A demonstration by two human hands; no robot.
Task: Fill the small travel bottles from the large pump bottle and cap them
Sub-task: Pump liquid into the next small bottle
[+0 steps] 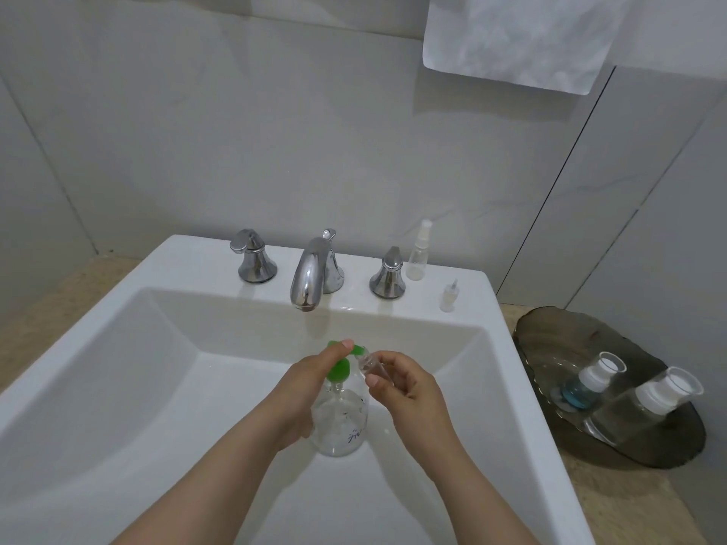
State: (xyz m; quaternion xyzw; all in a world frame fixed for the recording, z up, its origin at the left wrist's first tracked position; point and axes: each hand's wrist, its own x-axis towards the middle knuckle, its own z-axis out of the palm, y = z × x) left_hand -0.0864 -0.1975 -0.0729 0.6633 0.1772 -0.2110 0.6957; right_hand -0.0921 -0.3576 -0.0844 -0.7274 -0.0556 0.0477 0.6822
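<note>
A clear large pump bottle (340, 422) with a green pump head (339, 367) is held over the white sink basin (165, 371). My left hand (310, 383) wraps its side, with fingers pressing on top of the pump. My right hand (401, 381) holds a small clear travel bottle (373, 363) tilted, its mouth at the green spout. A clear spray bottle (419, 251) stands capped on the sink ledge at the back right. Next to it stands a loose small spray cap (448, 297).
A chrome tap (310, 277) with two handles (251, 256) (388, 274) stands behind the basin. To the right, a dark glass tray (550, 340) on the counter holds two white-capped travel bottles (590, 381) (649, 403), one with blue liquid. A white towel (519, 37) hangs above.
</note>
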